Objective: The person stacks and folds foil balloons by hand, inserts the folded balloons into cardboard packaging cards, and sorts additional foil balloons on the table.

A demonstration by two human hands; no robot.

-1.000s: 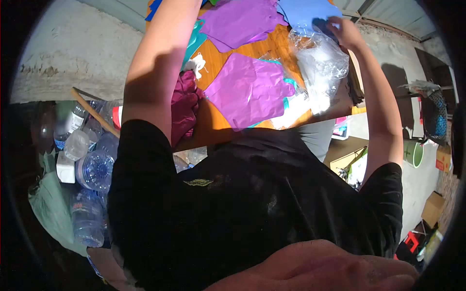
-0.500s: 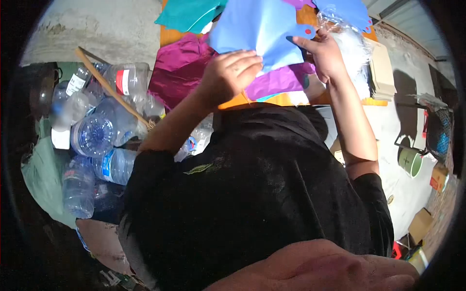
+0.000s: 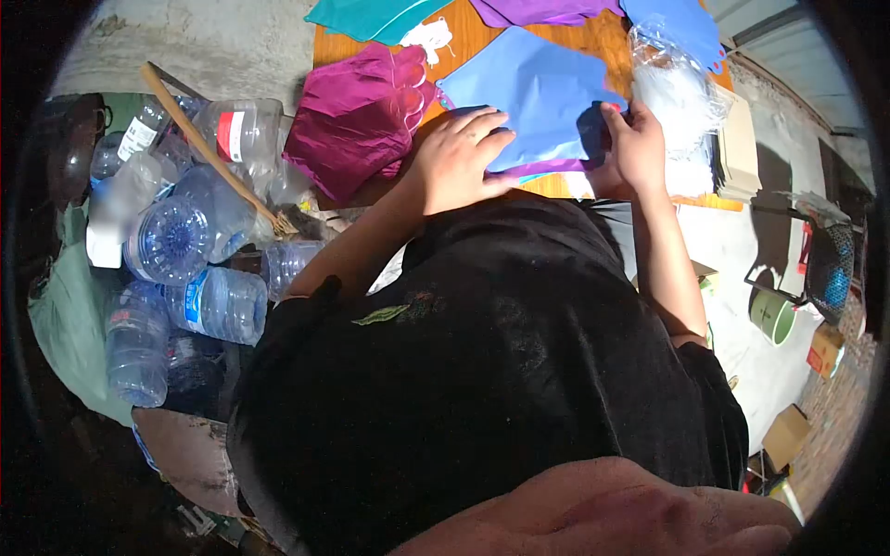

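A thin blue sheet (image 3: 538, 93) with a shaped edge lies on the wooden table (image 3: 593, 35) in front of me. My left hand (image 3: 464, 159) rests at its lower left corner, fingers stretched out and lying flat. At the sheet's right edge, my right hand (image 3: 635, 148) pinches it between thumb and fingers. A strip of purple sheet (image 3: 547, 168) shows beneath the blue one. To the left lies a magenta sheet (image 3: 357, 120) with a scalloped edge and round cut-outs.
A teal sheet (image 3: 371, 17), another purple sheet (image 3: 547, 9) and a white tag-like piece (image 3: 428, 37) lie farther back. Crumpled clear plastic (image 3: 681, 93) and a beige card stack (image 3: 737, 153) sit at right. Plastic bottles (image 3: 222, 301) and a wooden stick (image 3: 204, 139) are piled at left.
The blue sheet has come down from a raised, tilted position to lie flatter on the table. My left hand moved right and lower and spread out; my right hand moved down along the sheet's edge.
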